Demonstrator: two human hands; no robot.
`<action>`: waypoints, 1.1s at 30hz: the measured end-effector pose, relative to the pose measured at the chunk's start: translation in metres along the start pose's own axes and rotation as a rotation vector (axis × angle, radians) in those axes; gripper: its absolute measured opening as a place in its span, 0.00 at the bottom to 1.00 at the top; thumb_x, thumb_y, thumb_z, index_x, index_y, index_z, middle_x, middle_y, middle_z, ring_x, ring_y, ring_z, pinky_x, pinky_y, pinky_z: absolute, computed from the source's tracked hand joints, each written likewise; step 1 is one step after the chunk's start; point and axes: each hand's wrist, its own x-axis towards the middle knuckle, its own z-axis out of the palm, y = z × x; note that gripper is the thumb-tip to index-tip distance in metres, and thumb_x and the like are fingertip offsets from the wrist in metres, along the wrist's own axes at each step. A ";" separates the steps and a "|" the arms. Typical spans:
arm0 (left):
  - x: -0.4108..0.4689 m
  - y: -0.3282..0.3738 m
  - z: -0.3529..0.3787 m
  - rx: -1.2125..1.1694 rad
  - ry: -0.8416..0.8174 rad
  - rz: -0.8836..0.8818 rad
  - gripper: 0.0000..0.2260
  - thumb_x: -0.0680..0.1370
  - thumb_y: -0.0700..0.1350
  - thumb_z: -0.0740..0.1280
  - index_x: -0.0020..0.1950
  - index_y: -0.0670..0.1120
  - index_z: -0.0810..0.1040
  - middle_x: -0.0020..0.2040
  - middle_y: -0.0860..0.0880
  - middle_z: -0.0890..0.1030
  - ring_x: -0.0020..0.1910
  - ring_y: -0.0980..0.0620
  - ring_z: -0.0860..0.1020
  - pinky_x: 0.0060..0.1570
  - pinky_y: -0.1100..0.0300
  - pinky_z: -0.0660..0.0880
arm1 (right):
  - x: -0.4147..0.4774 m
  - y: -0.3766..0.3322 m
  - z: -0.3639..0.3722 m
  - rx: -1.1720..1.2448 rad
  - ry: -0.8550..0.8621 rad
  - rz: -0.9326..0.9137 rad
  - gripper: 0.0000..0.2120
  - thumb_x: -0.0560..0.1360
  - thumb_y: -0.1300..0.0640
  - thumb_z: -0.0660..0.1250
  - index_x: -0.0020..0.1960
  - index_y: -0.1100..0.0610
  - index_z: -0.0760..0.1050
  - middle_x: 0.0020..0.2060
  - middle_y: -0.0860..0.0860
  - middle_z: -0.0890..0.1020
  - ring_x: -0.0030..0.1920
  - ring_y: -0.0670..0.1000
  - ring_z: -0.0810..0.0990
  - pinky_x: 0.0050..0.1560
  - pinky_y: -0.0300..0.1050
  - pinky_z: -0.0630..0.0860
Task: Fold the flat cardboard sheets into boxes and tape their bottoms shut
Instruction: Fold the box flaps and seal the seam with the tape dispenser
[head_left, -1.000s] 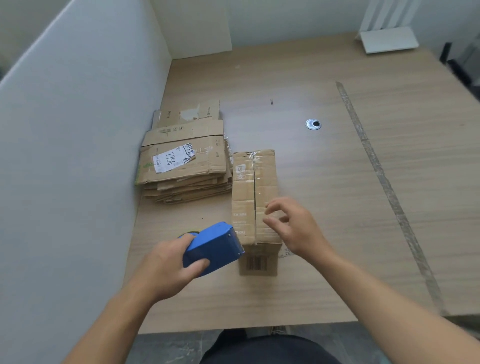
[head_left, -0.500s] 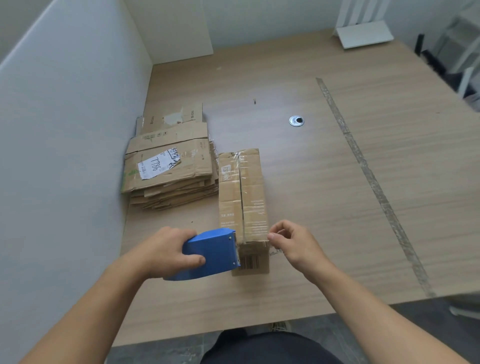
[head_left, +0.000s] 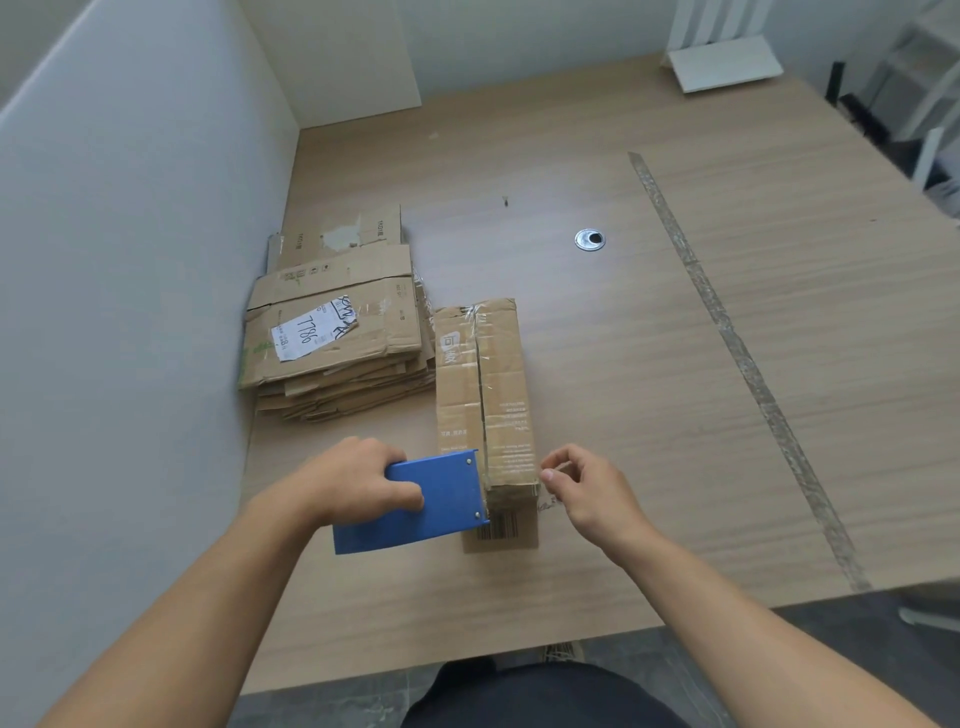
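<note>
The brown box (head_left: 501, 395), 2 flaps meeting, lies on the table (head_left: 649, 415) beside the flat sheets (head_left: 337, 332), its long side pointing away. The left hand (head_left: 353, 483) grips the blue tape tool (head_left: 436, 512). The right hand (head_left: 592, 493) curls at the box's near corner, and I cannot tell if it holds anything.

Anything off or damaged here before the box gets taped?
Yes. On the box the flaps don't meet: a dark gap runs along the seam, with old crinkled tape at its far end. The flat cardboard stack is fanned, its top label torn.
</note>
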 end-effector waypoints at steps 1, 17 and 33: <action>0.002 0.000 0.001 -0.008 -0.005 -0.006 0.16 0.64 0.62 0.63 0.41 0.52 0.77 0.41 0.51 0.79 0.43 0.52 0.77 0.37 0.57 0.69 | 0.000 0.001 0.001 0.003 -0.003 0.008 0.03 0.77 0.56 0.68 0.44 0.52 0.78 0.34 0.47 0.79 0.37 0.47 0.77 0.35 0.36 0.70; 0.024 0.003 -0.003 0.014 -0.091 -0.121 0.20 0.60 0.63 0.63 0.42 0.50 0.80 0.43 0.50 0.80 0.44 0.51 0.77 0.39 0.57 0.70 | 0.000 -0.005 0.012 0.099 0.013 0.181 0.07 0.77 0.53 0.68 0.52 0.52 0.72 0.43 0.51 0.78 0.43 0.51 0.77 0.40 0.43 0.70; 0.025 0.007 -0.004 0.029 -0.110 -0.131 0.20 0.61 0.62 0.63 0.42 0.50 0.79 0.43 0.49 0.80 0.42 0.51 0.76 0.37 0.57 0.68 | -0.016 -0.005 0.021 0.156 0.014 0.171 0.11 0.74 0.54 0.73 0.39 0.61 0.83 0.48 0.46 0.77 0.50 0.45 0.77 0.48 0.40 0.69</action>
